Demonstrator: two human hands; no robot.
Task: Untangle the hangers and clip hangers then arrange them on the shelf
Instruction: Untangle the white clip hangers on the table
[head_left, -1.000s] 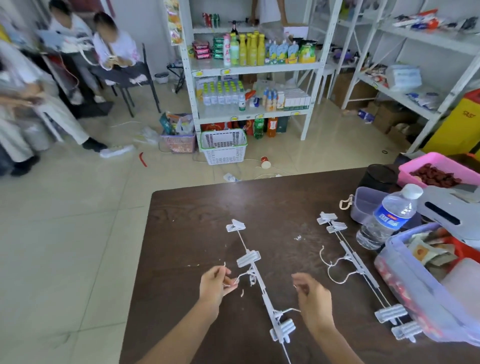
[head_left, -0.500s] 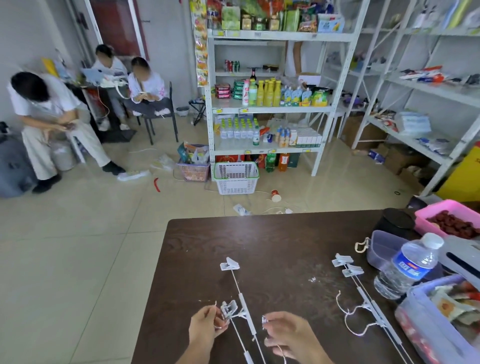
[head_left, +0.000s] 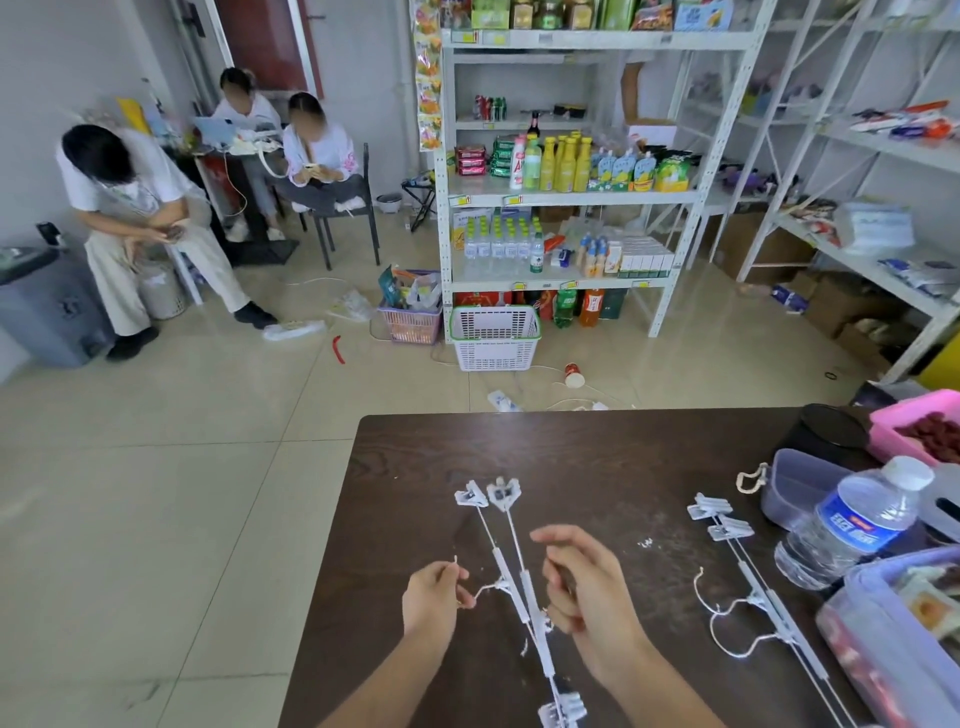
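Note:
Two white clip hangers (head_left: 511, 577) lie side by side on the dark brown table (head_left: 597, 452), their far clips touching near the table's middle. My left hand (head_left: 434, 603) pinches the thin wire hook of the left hanger. My right hand (head_left: 587, 592) has its fingers curled at the right hanger's middle, where its hook is mostly hidden. Another pair of white clip hangers (head_left: 758, 597) lies to the right with both hooks showing. The white metal shelf (head_left: 571, 197) stands across the floor, stocked with bottles and packets.
On the table's right side stand a water bottle (head_left: 852, 525), a clear lidded box (head_left: 893, 634), a grey tub (head_left: 795, 488) and a pink tray (head_left: 914, 426). A white basket (head_left: 493, 338) sits by the shelf. Three people sit at the far left.
The two hangers have been drawn together and now lie parallel with their far clips side by side. My hands have stayed on the hooks. My head has tilted up, showing more of the room.

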